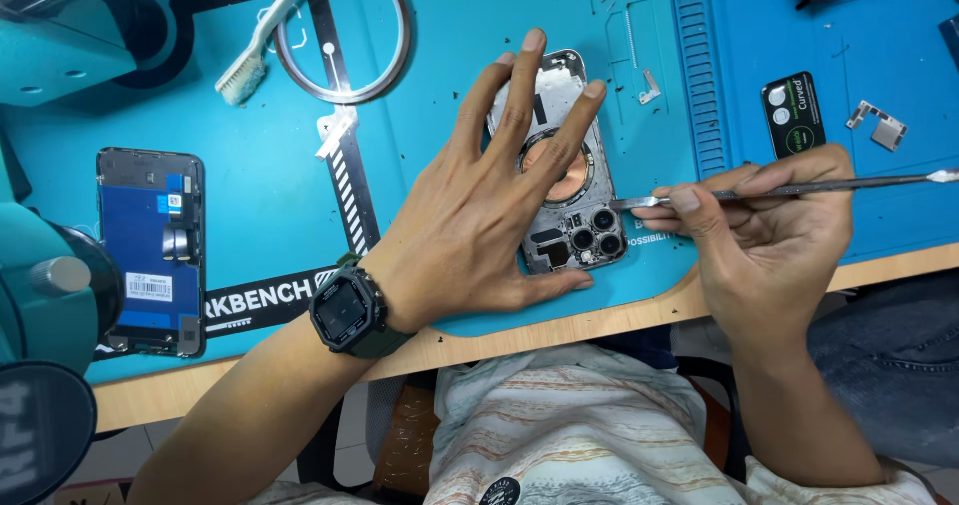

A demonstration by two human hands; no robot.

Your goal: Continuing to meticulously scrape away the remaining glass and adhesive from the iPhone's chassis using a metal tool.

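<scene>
The left hand lies spread flat over an opened phone shell on the blue mat near the front edge of the desk, fingers splayed and pressing it down rather than closed around it. The right hand is closed in a pinch on a thin metal pry tool, whose flat tip touches the shell's right edge beside the camera cluster. Judging by how things lie, the phone is already well stripped: the screen lies apart at the left of the mat, inner side up, and the shell shows its copper coil ring and bare frame; the camera lenses are in place, so some parts remain inside. Small metal brackets lie loose at the right. A small black card with white circles and a green patch sits on the mat beyond the right hand. A white rectangular sticker sits low on the screen's back. A brush and a ring lie at the far side.
</scene>
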